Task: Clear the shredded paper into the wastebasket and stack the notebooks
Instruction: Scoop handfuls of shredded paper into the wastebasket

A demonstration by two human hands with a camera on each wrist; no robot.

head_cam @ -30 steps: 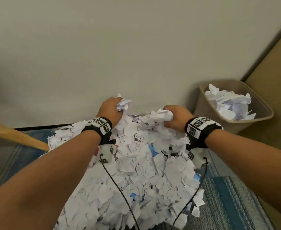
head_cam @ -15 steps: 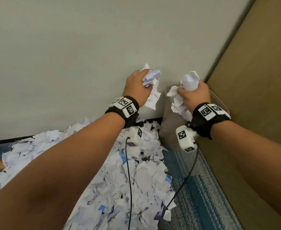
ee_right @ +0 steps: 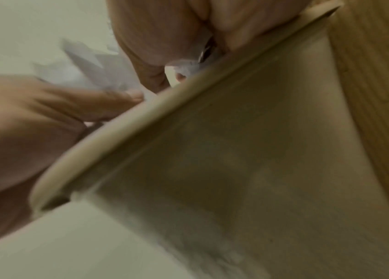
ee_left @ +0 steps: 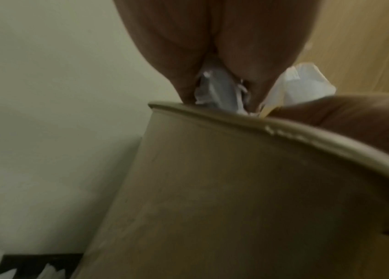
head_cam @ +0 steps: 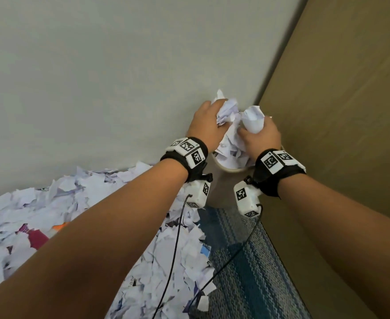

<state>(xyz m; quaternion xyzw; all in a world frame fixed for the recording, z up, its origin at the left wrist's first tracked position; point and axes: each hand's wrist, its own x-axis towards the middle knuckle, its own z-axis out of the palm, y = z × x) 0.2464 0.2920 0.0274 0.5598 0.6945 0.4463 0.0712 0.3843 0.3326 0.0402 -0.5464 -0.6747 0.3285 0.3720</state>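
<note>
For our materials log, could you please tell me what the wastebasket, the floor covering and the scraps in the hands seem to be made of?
Wastebasket: probably moulded plastic, matte beige, with a smooth wall and a rolled rim.
Floor covering: a woven textile, likely carpet or rug, with ribbed blue and grey stripes.
Scraps in the left hand and right hand: thin white paper, creased, with torn edges.

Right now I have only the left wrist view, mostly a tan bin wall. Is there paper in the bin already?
Observer: Yes; the head view shows shredded paper inside the wastebasket, under both hands.
Operator: Is the right hand loaded too?
Observer: The right hand grips a white wad; beside it, the left hand grips a crumpled wad.
Operator: And the floor?
Observer: A big paper pile lies on the rug, left of the basket.
</note>
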